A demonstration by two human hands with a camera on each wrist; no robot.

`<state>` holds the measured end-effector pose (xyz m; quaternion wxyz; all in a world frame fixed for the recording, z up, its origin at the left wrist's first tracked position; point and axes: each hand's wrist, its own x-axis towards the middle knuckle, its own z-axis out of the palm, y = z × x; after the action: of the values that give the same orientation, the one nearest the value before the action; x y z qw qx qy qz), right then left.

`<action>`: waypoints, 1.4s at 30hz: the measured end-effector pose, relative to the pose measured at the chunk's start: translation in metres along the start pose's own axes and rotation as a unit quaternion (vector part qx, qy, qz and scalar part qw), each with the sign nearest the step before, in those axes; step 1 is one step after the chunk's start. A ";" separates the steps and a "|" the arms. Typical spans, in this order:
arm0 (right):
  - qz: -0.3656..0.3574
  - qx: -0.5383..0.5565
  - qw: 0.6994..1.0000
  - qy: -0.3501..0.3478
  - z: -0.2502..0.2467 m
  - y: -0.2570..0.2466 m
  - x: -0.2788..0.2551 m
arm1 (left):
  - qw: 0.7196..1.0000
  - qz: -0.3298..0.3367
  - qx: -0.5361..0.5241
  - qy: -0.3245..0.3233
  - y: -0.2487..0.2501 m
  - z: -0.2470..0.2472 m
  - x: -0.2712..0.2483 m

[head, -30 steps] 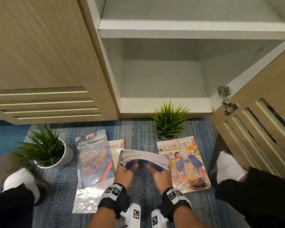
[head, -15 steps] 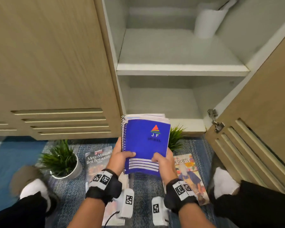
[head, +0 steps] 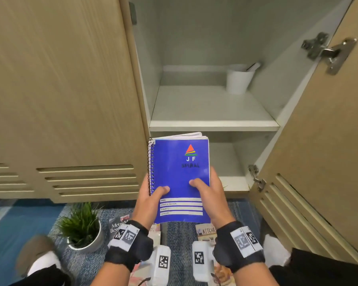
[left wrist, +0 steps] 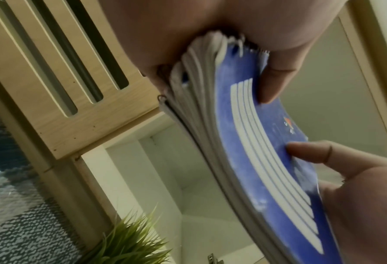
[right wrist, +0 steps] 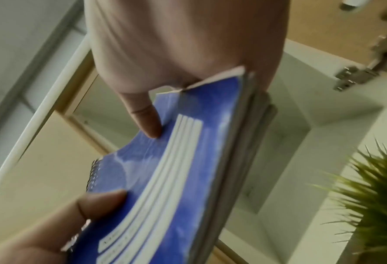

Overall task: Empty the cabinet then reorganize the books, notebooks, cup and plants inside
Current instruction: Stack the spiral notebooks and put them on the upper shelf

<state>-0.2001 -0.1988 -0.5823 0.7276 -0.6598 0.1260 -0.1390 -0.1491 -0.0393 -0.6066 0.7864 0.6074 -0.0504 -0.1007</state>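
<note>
A stack of blue spiral notebooks point(head: 180, 178) stands upright in front of the open cabinet, level with the lower compartment. My left hand point(head: 151, 196) grips its spiral side, thumb on the cover; my right hand point(head: 208, 189) grips the other side the same way. The wrist views show the notebooks point(left wrist: 267, 160) point(right wrist: 176, 178) pinched between thumbs and fingers. A white cup point(head: 239, 81) stands at the back right of the middle shelf point(head: 213, 125). On the rug lie a potted plant point(head: 82, 226), a restaurant book point(head: 118, 223) and a kitchen book point(head: 207, 231).
The cabinet's right door point(head: 318, 162) hangs open beside my right arm, hinges showing. A shut slatted door point(head: 70, 100) fills the left. A second plant point(right wrist: 373, 196) stands near the lower compartment's mouth. My knees and white socks flank the rug.
Both hands lifted the notebook stack off the rug and turned it upright in front of the cabinet. The view tilted upward, bringing the middle shelf and cup into sight.
</note>
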 end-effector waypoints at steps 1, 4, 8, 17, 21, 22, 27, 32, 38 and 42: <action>-0.011 0.004 1.000 0.005 0.000 -0.002 -0.001 | 1.000 0.005 0.004 -0.005 0.002 0.003 -0.001; -0.054 0.001 0.998 0.014 -0.002 -0.005 0.000 | 0.999 0.034 0.040 -0.010 0.010 0.011 0.003; -0.138 0.003 0.990 0.032 -0.002 -0.031 0.017 | 0.986 0.127 0.102 -0.023 0.047 0.028 0.018; -0.238 -0.012 0.971 0.027 -0.012 -0.164 0.147 | 0.970 0.211 0.101 -0.068 0.175 0.102 0.147; -0.188 0.016 0.981 0.050 -0.019 -0.166 0.181 | 0.977 0.175 0.109 -0.065 0.172 0.113 0.179; -0.177 0.020 0.983 0.054 -0.020 -0.162 0.186 | 0.979 0.162 0.105 -0.066 0.168 0.114 0.183; -0.150 0.041 0.986 0.055 -0.020 -0.157 0.202 | 0.988 0.139 0.051 -0.047 0.162 0.118 0.195; -0.105 0.065 0.992 0.036 -0.019 -0.153 0.216 | 0.995 0.093 -0.016 -0.031 0.158 0.119 0.206; -0.065 0.003 0.998 0.024 -0.026 -0.123 0.227 | 0.999 0.032 -0.013 -0.009 0.150 0.122 0.216; -0.081 -0.085 0.993 -0.005 -0.033 -0.119 0.225 | 0.999 0.040 0.033 0.010 0.139 0.121 0.217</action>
<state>-0.0077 -0.3228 -0.4666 0.6560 -0.7280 0.0799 -0.1824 0.0516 -0.1679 -0.4502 0.7696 0.6318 -0.0700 -0.0608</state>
